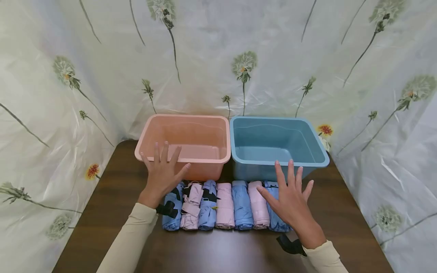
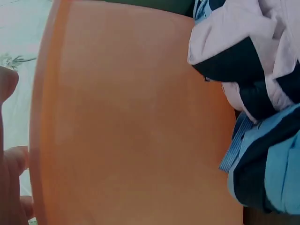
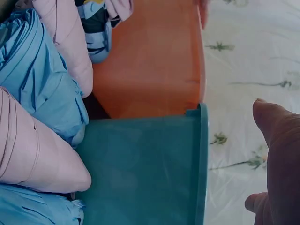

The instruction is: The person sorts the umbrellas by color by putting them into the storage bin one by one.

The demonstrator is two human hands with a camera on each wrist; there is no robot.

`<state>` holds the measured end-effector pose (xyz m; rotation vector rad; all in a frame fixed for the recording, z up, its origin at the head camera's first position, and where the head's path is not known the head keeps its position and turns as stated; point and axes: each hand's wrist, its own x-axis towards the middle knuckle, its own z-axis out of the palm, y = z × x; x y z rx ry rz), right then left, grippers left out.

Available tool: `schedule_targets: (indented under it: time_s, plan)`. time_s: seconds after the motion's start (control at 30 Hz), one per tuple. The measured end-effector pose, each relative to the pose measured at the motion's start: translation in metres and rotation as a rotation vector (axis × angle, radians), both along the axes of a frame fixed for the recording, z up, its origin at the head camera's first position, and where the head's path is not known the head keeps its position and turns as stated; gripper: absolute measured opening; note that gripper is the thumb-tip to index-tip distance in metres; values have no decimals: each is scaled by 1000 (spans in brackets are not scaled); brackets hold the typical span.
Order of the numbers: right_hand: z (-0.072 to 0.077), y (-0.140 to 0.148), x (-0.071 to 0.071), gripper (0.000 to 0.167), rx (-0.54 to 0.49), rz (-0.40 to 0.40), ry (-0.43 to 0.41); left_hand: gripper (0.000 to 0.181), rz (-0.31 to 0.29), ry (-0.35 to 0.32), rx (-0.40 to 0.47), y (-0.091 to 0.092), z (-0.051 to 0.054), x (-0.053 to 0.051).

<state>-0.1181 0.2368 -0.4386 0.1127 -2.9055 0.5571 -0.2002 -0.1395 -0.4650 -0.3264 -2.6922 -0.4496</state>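
Note:
In the head view my left hand [image 1: 160, 177], fingers spread, hovers before the salmon-pink bin [image 1: 194, 169] and above the leftmost blue fabric roll [image 1: 170, 220]. With its fingers likewise spread, my right hand [image 1: 294, 201] hovers by the blue bin [image 1: 254, 172], over the rightmost blue roll [image 1: 279, 223]. Neither hand holds anything. Between them, pink and blue rolls alternate in a row, among them a pink roll [image 1: 225, 208] and a blue roll [image 1: 242, 208]. Some carry dark patches or straps. The left wrist view shows a pink roll [image 2: 234, 33] close to the bin wall.
Both bins stand side by side at the back of a dark wooden table [image 1: 218, 250], open side up. A flower-printed sheet [image 1: 205, 57] hangs behind and along both sides. Black straps [image 1: 290, 244] show at the wrists.

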Motion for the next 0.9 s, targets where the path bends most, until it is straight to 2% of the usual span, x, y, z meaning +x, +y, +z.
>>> schedule_targets:
  time_s: [0.17, 0.33, 0.6, 0.73, 0.9]
  plan:
    - [-4, 5, 7, 93, -6, -7, -5, 71, -2, -15, 10, 2, -8, -1]
    - [-3, 4, 8, 94, -11, -6, 5, 69, 1, -23, -1, -1, -5, -5]
    - [-1, 12, 9, 93, -32, -11, 16, 60, 12, 46, -4, -7, -4, -14]
    - [-7, 16, 16, 94, -53, -30, -7, 56, 15, 83, 3, -6, -5, -13]
    - [-20, 22, 28, 94, -72, -56, -48, 56, 16, 99, -11, -5, -10, -10]
